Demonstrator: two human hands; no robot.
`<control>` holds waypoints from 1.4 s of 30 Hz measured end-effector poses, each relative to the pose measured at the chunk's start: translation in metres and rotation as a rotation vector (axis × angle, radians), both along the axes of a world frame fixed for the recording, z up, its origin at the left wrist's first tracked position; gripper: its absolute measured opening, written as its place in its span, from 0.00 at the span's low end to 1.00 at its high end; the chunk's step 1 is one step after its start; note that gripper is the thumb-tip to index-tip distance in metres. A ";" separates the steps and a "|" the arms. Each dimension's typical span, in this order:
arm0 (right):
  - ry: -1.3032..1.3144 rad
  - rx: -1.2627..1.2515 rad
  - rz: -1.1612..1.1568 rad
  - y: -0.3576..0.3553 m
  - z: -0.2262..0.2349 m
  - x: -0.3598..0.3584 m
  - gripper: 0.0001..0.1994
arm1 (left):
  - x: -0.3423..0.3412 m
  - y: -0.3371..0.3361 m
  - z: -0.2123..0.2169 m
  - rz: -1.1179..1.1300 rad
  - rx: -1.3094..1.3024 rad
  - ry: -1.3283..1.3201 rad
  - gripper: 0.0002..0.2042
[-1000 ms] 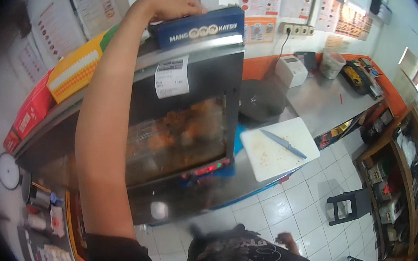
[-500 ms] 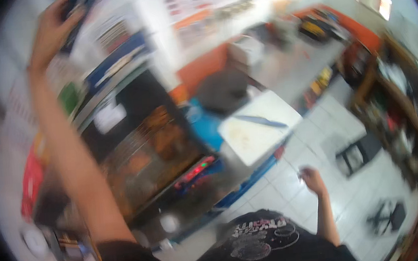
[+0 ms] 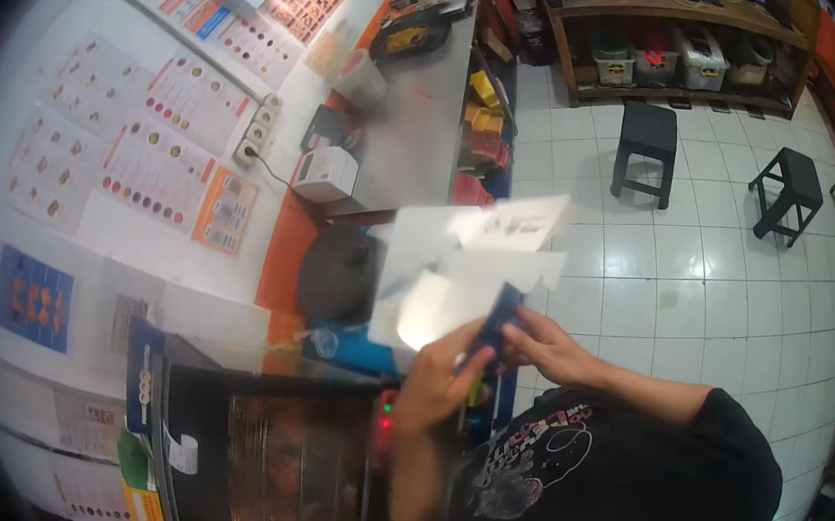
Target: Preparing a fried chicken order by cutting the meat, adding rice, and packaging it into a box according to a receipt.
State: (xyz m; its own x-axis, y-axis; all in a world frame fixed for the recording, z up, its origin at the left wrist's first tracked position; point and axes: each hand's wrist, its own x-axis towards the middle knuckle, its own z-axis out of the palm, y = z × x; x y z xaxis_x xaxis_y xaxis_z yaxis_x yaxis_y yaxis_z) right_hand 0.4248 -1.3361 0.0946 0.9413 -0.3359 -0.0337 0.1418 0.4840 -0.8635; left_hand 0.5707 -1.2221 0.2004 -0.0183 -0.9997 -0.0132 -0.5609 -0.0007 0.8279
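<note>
Seen from above, a person in a black printed shirt holds a small dark blue packet (image 3: 497, 321) between both hands in front of the chest. The left hand (image 3: 440, 371) closes its fingers round the packet's lower end; the right hand (image 3: 543, 344) pinches its upper side. Blurred white paper sheets (image 3: 468, 266) fan out just above the packet, touching it. Below left sits a glass-fronted warming cabinet (image 3: 276, 465) with browned food inside. Beyond the papers a steel surface (image 3: 415, 130) carries a white box-shaped device (image 3: 326, 174). Two black stools (image 3: 647, 143) stand on the white tiled floor (image 3: 679, 265).
</note>
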 end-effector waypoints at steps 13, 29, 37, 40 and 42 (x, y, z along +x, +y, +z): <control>0.086 0.003 -0.414 -0.013 -0.067 0.023 0.23 | -0.038 0.003 -0.090 0.689 -0.177 0.103 0.20; -0.416 -1.183 0.137 0.019 -0.010 0.029 0.36 | -0.031 0.083 -0.070 0.958 -0.316 0.032 0.28; -0.133 -1.048 0.040 -0.008 -0.022 0.014 0.26 | -0.020 0.184 -0.068 1.033 -0.153 0.367 0.15; -0.182 -0.975 -0.009 -0.010 -0.032 0.019 0.24 | -0.035 0.193 -0.099 0.909 -0.320 0.438 0.16; -0.209 -0.965 -0.005 -0.001 -0.036 0.025 0.22 | -0.036 0.190 -0.115 0.868 -0.070 0.359 0.23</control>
State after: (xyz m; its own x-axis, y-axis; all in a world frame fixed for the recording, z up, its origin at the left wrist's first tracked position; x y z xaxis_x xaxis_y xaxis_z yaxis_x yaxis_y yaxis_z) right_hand 0.4500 -1.3372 0.0583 0.8956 -0.1363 0.4235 0.3364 -0.4155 -0.8451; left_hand 0.5342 -1.0325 0.0851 0.7419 -0.6643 -0.0911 -0.0985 -0.2424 0.9652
